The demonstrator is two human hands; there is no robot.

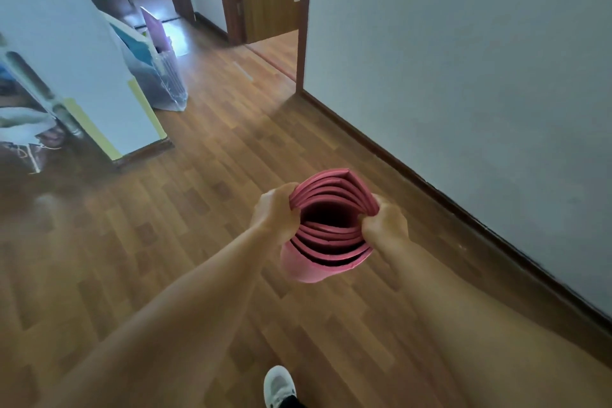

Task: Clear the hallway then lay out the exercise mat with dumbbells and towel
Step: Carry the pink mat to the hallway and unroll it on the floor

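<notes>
Wood-laminate hallway floor (172, 242) | white shoe (280, 386) nearest | pink rolled mat (326, 262) above it, held end-on off floor, loose coils, hollow core | left hand (275, 214), right hand (384, 223) fingers clamped on mat rim | doorway (271, 3) beyond

A: The rolled mat (326, 235) is a dusty pink, darker inside the coil. Floor (198, 209) is warm brown wood-look planks, patchy light and dark.

B: Yep, and the wall (463, 60) is pale grey-blue with a dark brown skirting board (430, 185). Shoe (279, 386) is white.
</notes>
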